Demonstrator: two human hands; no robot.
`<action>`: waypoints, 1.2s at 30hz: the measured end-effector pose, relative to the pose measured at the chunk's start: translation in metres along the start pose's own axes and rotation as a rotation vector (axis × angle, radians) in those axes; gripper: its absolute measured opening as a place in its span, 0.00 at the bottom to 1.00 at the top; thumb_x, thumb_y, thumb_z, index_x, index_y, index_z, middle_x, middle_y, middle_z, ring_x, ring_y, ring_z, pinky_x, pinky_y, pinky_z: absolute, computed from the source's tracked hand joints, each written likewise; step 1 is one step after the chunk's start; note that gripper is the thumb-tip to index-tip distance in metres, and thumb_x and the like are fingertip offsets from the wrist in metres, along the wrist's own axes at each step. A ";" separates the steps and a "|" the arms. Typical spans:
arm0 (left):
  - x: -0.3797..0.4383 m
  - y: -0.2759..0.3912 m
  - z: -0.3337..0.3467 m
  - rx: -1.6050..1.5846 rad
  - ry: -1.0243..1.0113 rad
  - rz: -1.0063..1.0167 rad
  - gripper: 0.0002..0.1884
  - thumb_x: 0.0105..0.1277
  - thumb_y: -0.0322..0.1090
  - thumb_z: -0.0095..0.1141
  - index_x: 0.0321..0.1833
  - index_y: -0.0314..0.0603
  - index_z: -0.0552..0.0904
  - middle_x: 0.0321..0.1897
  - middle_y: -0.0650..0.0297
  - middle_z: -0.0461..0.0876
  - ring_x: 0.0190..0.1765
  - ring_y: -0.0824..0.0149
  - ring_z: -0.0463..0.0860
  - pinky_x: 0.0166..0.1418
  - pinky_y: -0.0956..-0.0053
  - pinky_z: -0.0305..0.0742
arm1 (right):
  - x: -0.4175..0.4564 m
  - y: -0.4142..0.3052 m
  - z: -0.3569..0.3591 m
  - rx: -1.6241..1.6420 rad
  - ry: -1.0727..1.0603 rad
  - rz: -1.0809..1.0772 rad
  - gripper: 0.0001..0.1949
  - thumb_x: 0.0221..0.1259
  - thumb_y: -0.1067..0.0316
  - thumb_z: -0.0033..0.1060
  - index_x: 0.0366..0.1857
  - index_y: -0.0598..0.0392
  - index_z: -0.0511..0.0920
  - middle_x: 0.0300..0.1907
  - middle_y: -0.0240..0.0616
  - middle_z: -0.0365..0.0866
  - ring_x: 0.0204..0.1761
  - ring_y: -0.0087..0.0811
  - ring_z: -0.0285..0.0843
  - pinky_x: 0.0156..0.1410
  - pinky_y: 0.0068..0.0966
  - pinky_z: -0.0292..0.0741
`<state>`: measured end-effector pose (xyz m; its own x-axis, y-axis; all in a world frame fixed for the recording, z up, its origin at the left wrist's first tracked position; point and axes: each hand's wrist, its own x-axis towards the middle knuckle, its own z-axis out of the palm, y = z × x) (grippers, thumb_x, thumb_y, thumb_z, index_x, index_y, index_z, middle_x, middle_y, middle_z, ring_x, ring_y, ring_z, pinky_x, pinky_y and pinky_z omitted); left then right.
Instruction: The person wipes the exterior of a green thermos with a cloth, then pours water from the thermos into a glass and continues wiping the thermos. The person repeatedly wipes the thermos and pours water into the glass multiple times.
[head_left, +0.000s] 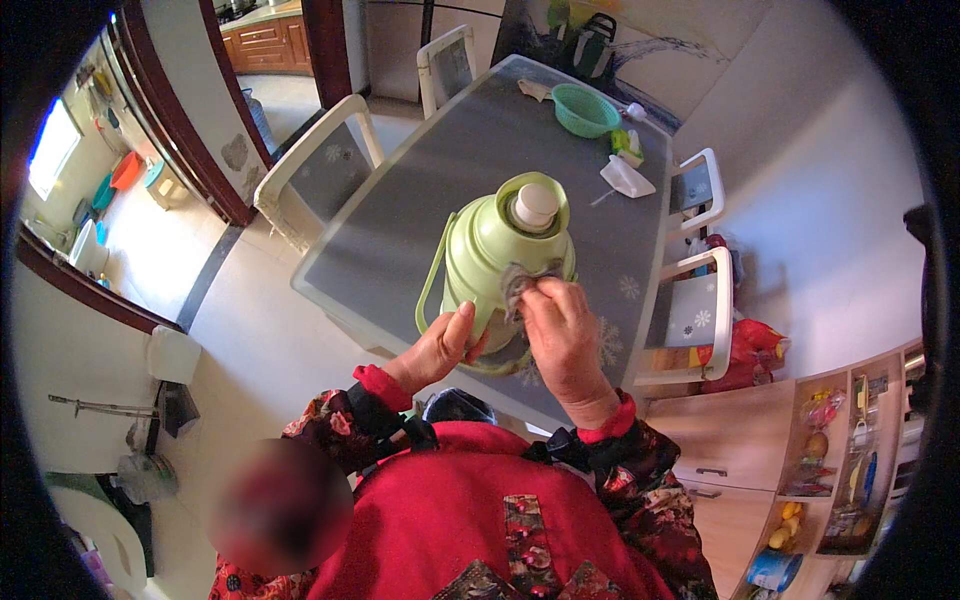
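Note:
A pale green vacuum flask (480, 232) stands on the dining table near its front end, tilted slightly in the view. Its white stopper (536, 205) sits in the wide spout. My left hand (446, 345) grips the side handle facing me, thumb on top. In my right hand (559, 326) is a bunched grey cloth (517, 285), pressed against the flask's shoulder. The thin carrying handle (429, 281) hangs down along the left side. My right hand and the cloth hide part of the flask's body.
The grey table (390, 217) bears a green plastic basket (585, 112), a tissue pack (627, 148) and a white plastic piece (628, 178) at its far right. White-framed chairs (330, 161) line both sides. A wooden cabinet (720, 431) with open shelves stands at right.

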<state>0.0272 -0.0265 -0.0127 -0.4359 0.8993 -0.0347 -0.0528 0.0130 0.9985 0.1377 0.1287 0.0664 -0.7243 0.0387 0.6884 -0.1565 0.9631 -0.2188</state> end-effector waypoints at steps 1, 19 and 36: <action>-0.001 0.000 0.002 0.000 0.016 0.017 0.36 0.78 0.62 0.20 0.29 0.38 0.73 0.22 0.65 0.72 0.28 0.68 0.70 0.36 0.72 0.66 | 0.003 -0.005 0.002 -0.001 -0.036 -0.039 0.14 0.53 0.78 0.63 0.45 0.59 0.79 0.42 0.40 0.77 0.42 0.42 0.77 0.46 0.35 0.77; -0.006 -0.022 0.011 -0.026 0.241 0.243 0.30 0.79 0.56 0.32 0.47 0.35 0.79 0.33 0.61 0.81 0.38 0.69 0.76 0.45 0.73 0.74 | 0.036 -0.029 0.021 -0.014 -0.273 -0.173 0.20 0.54 0.71 0.59 0.53 0.64 0.76 0.49 0.43 0.75 0.54 0.42 0.74 0.60 0.33 0.74; 0.008 0.054 -0.011 0.683 0.549 0.678 0.21 0.55 0.32 0.70 0.52 0.37 0.81 0.51 0.52 0.77 0.52 0.50 0.77 0.57 0.61 0.74 | -0.020 -0.017 -0.008 0.377 -0.293 0.535 0.10 0.61 0.70 0.66 0.44 0.58 0.80 0.36 0.42 0.85 0.42 0.46 0.86 0.50 0.36 0.81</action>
<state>0.0104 -0.0232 0.0406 -0.5350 0.4977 0.6827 0.7806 -0.0179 0.6248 0.1605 0.1133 0.0619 -0.9090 0.3554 0.2175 0.0871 0.6725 -0.7349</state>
